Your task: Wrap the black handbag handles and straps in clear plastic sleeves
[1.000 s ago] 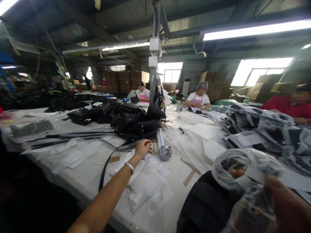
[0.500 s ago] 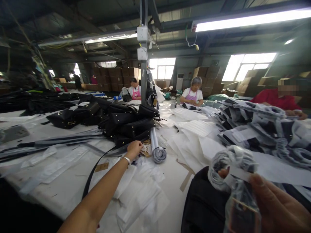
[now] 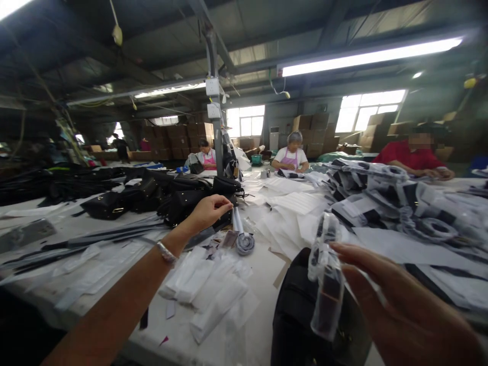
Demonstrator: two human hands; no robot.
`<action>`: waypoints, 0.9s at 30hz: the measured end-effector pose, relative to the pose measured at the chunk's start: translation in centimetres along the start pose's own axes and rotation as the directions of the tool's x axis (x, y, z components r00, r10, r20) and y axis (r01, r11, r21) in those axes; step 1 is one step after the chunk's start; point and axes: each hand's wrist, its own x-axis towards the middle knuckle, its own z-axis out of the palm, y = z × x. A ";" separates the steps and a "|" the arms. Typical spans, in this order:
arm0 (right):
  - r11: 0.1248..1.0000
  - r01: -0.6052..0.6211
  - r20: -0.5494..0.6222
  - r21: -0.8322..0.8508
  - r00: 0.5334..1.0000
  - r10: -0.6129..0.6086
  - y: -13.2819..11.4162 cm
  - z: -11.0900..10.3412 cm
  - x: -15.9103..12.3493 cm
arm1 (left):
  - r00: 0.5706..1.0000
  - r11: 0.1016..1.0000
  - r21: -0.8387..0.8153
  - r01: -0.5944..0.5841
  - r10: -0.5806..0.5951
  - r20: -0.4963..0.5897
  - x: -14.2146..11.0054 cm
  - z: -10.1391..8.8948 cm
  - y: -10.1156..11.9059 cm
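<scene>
My left hand is raised above the table in front of a pile of black bags. Its fingertips are pinched together, and what they hold is too small to make out. Just below it lie a grey roll and a small brown tag. My right hand is close to the camera at the lower right and holds a clear plastic packet with a dark strap inside. The packet hangs over a black bag at the table's near edge.
White paper sleeves and sheets cover the table. A heap of plastic-wrapped straps fills the right side. A metal pole rises from the middle. A person in red and two people in pink aprons work at the far side.
My left hand has lifted off the table by the tags and now hovers pinched. The packet in my right hand has gone from bunched to hanging upright.
</scene>
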 end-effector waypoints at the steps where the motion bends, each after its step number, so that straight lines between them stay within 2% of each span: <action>1: 0.993 0.041 0.050 0.109 0.998 -0.046 -1.4 0.2 0.3 | 0.999 0.999 -0.036 -0.030 0.031 0.018 -0.7 -0.2 2.0; 3: 0.962 -0.014 0.180 0.272 0.983 -0.037 -3.4 1.1 1.0 | 0.996 0.990 -0.119 -0.077 0.083 0.045 -2.4 -0.5 6.1; 6: 0.877 -0.165 0.334 0.452 0.943 0.005 -4.5 2.8 1.6 | 0.985 0.934 -0.338 -0.118 0.154 0.082 -4.7 -0.8 11.6; 8: 0.767 -0.261 0.376 0.587 0.926 0.027 -4.5 3.5 1.5 | 0.976 0.882 -0.452 -0.134 0.198 0.097 -6.0 -0.9 14.3; 10: 0.638 -0.349 0.405 0.687 0.912 0.063 -4.3 3.4 1.0 | 0.971 0.840 -0.527 -0.132 0.215 0.100 -6.8 -0.8 15.9; 12: 0.540 -0.421 0.434 0.729 0.894 0.112 -4.2 2.7 0.4 | 0.973 0.804 -0.586 -0.106 0.205 0.106 -7.4 -0.6 16.8; 15: 0.472 -0.497 0.473 0.728 0.863 0.180 -4.0 0.9 -0.7 | 0.980 0.741 -0.671 -0.015 0.145 0.138 -8.4 0.4 17.2; 17: 0.417 -0.546 0.497 0.726 0.837 0.230 -3.8 -0.1 -1.5 | 0.974 0.681 -0.728 0.079 0.105 0.203 -9.3 1.7 17.3; 21: 0.230 -0.605 0.536 0.762 0.789 0.302 -3.1 -0.9 -3.4 | 0.939 0.538 -0.802 0.260 0.053 0.340 -11.8 5.3 17.5; 23: 0.211 -0.610 0.523 0.764 0.776 0.352 -2.6 -1.1 -4.2 | 0.938 0.490 -0.820 0.297 0.013 0.347 -12.9 7.0 17.6; 27: 0.309 -0.634 0.491 0.709 0.758 0.429 -0.9 -2.4 -5.3 | 0.930 0.453 -0.824 0.342 -0.038 0.365 -13.7 8.9 17.8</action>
